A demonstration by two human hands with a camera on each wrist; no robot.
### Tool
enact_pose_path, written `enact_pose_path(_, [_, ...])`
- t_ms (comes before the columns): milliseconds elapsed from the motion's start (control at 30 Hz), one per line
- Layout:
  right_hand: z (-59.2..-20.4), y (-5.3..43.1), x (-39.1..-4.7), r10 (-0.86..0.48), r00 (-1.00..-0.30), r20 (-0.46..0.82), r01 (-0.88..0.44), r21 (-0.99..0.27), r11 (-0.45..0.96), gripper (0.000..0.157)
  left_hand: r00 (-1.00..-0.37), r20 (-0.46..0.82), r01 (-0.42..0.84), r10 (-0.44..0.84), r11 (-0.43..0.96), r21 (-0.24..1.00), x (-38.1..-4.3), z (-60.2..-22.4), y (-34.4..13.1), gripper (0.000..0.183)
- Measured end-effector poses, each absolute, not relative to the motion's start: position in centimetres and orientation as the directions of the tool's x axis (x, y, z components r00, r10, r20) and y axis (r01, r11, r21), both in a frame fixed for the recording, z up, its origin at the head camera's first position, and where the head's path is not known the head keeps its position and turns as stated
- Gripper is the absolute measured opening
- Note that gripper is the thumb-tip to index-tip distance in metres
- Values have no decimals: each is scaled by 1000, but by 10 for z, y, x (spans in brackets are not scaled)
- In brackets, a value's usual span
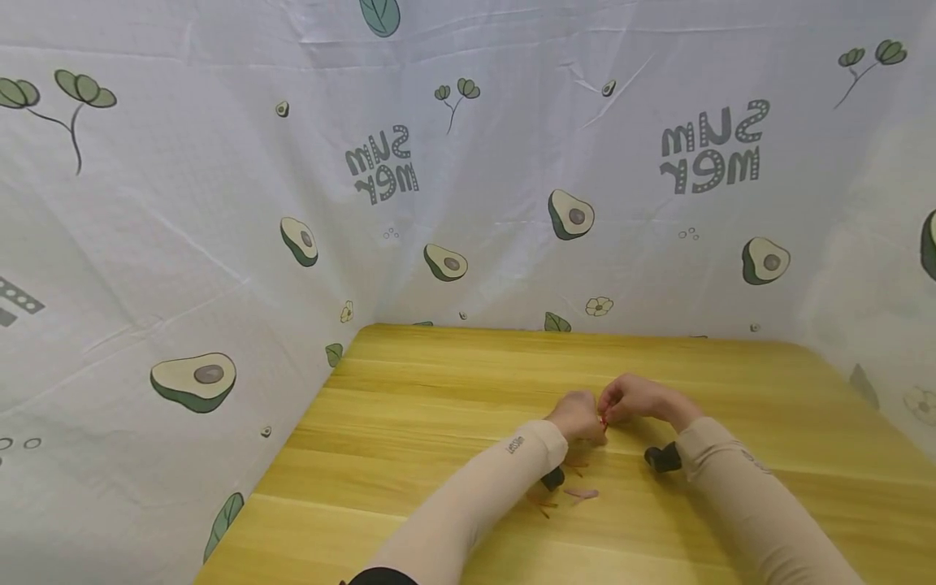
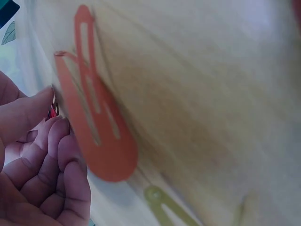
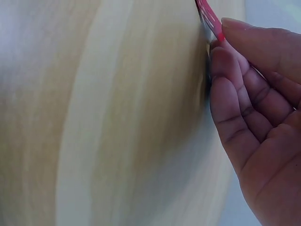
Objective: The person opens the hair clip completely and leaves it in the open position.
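Observation:
A small red snap hair clip [image 3: 210,19] is between both hands, just above the table. My right hand [image 1: 634,398] pinches one end of it with thumb and index finger, the other fingers curled beneath. My left hand [image 1: 578,416] pinches the clip from the other side; in the left wrist view only a bit of red shows between thumb and curled fingers. Near the left hand, an orange snap hair clip [image 2: 108,150] lies on the table with its arms sprung apart. Part of a yellow-green clip [image 2: 164,207] shows below it.
A pinkish clip [image 1: 582,494] and an orange-brown clip [image 1: 543,509] lie on the wooden table [image 1: 439,390] by the left forearm. A white cloth [image 1: 504,162] printed with avocados hangs behind the table and on the left.

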State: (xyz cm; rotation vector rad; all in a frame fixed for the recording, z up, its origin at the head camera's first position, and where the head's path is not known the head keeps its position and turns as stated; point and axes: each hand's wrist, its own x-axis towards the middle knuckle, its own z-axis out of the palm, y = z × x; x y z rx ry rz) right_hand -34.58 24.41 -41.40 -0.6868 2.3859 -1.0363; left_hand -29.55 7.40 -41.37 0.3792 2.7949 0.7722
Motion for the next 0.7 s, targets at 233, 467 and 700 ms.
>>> enact_pose_path(233, [-415,243,-346,-599,-774,-205,-258,-762,594,10,-950,-138,186,281,860,476,-300,-415,76,37])
enact_pose_path(467, [-414,245,-346,-606,-769,-203,-270,-757,596,8,-954,-132,180,269,867,464,-306,-418,77,41])
enact_pose_path(700, [-414,247,-345,-615,-759,-214,-262,-764,589,6,-960,-147,148,240,875,462,-308,-418,78,34])
